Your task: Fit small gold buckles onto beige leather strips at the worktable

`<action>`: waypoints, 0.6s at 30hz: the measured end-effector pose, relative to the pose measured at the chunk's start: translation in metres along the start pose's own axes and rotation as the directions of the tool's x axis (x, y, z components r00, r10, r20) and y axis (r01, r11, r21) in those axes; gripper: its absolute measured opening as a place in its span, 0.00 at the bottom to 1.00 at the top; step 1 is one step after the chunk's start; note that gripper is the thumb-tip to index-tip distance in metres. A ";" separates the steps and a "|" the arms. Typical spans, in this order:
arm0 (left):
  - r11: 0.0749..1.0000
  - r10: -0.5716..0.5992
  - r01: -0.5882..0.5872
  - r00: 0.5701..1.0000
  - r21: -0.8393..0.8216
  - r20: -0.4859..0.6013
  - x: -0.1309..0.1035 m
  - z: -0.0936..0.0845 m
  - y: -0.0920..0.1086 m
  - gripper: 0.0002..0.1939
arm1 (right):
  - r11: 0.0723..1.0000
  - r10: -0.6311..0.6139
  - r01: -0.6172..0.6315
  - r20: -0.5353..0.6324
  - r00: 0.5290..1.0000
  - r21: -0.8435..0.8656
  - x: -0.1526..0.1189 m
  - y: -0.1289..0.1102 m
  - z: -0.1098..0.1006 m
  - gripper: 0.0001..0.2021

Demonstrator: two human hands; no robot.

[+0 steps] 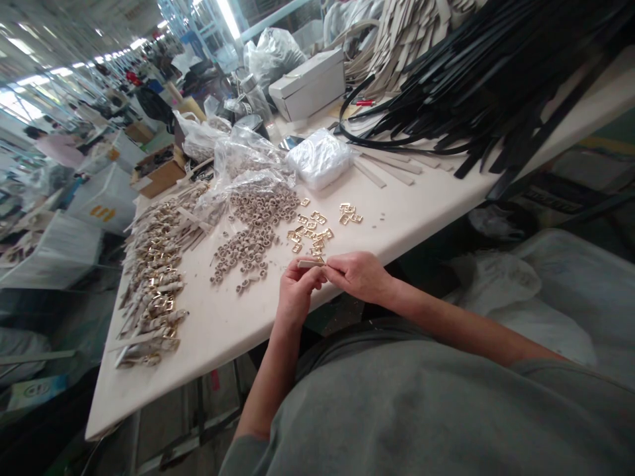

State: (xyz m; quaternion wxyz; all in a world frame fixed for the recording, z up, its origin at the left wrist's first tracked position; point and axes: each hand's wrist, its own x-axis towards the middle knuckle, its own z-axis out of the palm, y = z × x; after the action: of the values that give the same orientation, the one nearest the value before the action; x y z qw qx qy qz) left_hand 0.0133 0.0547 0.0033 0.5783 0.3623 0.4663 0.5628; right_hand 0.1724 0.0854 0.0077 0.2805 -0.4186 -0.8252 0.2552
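Both my hands meet over the table's front edge. My left hand [301, 285] pinches a short beige strap piece [310, 264] between thumb and fingers. From the other side, my right hand [361, 274] has its fingertips closed at the strap's right end, where a bit of gold shows, too small to make out fully. Just beyond my hands lies a loose cluster of gold buckles [310, 228], with a smaller group of gold buckles [350, 214] to its right. Left of them spreads a heap of small beige loops [253, 238].
Beige straps with gold buckles [153, 284] are piled along the table's [213, 337] left side. Behind the loops lie a clear plastic bag [248, 158] and a wrapped white packet [319, 158]. A white box [308, 84] stands farther back. Black straps [476, 79] overhang the right edge.
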 end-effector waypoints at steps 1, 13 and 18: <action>1.000 0.009 -0.009 1.000 0.007 -0.018 0.001 0.000 0.000 0.11 | 1.000 -0.004 0.004 0.000 1.000 -0.002 0.000 0.000 0.000 0.17; 0.981 -0.061 0.030 0.986 -0.192 -0.158 0.006 0.005 -0.007 0.17 | 0.995 0.018 -0.021 0.027 0.999 0.101 -0.003 0.000 0.008 0.14; 0.992 -0.058 0.042 0.989 -0.119 -0.134 0.007 0.001 -0.008 0.17 | 0.991 0.002 -0.007 0.034 0.999 0.133 0.001 0.000 0.006 0.13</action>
State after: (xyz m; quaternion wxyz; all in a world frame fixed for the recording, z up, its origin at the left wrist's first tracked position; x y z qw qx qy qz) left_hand 0.0163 0.0606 -0.0045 0.5791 0.2767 0.4803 0.5979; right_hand 0.1678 0.0846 0.0038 0.2930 -0.3964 -0.8102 0.3172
